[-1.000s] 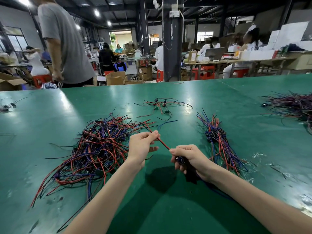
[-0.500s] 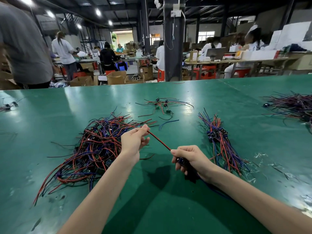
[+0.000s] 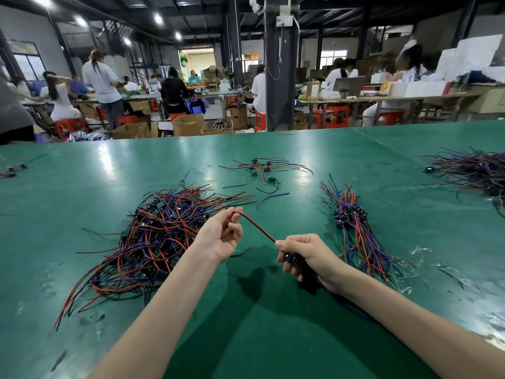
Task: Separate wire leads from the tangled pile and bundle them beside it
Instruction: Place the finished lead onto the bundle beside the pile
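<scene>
Just right of the tangled pile (image 3: 158,236), one red lead (image 3: 257,227) stretches slantwise between both hands: the left hand (image 3: 221,236) pinches its pile-side tip, the right hand (image 3: 303,255) curls round the connector end, nearer the sorted bundle (image 3: 358,228)

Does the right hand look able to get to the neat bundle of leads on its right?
Probably yes. The bundle lies close beside the right hand, with only bare table between. The hand grips a red lead, pinched at its far end by the left hand.
</scene>
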Demonstrator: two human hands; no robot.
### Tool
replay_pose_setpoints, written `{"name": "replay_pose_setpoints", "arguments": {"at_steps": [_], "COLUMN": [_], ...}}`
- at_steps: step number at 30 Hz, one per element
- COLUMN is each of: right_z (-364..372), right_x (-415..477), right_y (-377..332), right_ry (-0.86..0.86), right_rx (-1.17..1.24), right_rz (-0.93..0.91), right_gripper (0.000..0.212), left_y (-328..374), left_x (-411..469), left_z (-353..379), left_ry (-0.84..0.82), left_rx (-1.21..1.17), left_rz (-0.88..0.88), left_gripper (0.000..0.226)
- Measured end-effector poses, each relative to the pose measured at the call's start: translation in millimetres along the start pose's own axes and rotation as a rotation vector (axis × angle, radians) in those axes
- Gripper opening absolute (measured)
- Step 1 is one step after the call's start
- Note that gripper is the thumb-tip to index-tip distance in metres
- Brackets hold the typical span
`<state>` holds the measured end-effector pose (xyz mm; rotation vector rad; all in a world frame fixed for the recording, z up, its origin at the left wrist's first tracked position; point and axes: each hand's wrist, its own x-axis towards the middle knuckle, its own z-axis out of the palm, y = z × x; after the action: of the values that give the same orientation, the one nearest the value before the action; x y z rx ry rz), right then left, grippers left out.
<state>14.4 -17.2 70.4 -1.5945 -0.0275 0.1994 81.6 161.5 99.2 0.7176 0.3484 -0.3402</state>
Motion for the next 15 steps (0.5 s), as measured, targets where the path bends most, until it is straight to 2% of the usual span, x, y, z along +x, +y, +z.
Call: {"name": "replay_pose_setpoints", "arguments": {"at_steps": [6, 11, 13, 15], "right_z": [0.3, 0.7, -0.1, -0.3], "right_x": [0.0, 0.2, -0.3, -0.4], "right_y": [0.8, 0.4, 0.6, 0.7], "right_ry": [-0.007, -0.013, -0.017, -0.022], "right_rx": [-0.009, -0.021, -0.025, -0.029], "right_rz": [-0.004, -0.002, 0.001, 0.001], "right_gripper": [0.035, 0.035, 0.034, 0.034], "left_y": [-0.2, -1.5, -0.4, 0.2], "left_x": [3.5, 5.4, 5.2, 7.3], "left_z": [-0.2, -5.6, -6.0, -5.4], "left_ry": [0.007, 0.007, 0.018, 0.076], "left_rx": [0.02, -0.095, -0.002, 0.244], "left_rz": [0.04, -0.062, 0.014, 0.218], "left_gripper": [0.026, 0.023, 0.023, 0.024]}}
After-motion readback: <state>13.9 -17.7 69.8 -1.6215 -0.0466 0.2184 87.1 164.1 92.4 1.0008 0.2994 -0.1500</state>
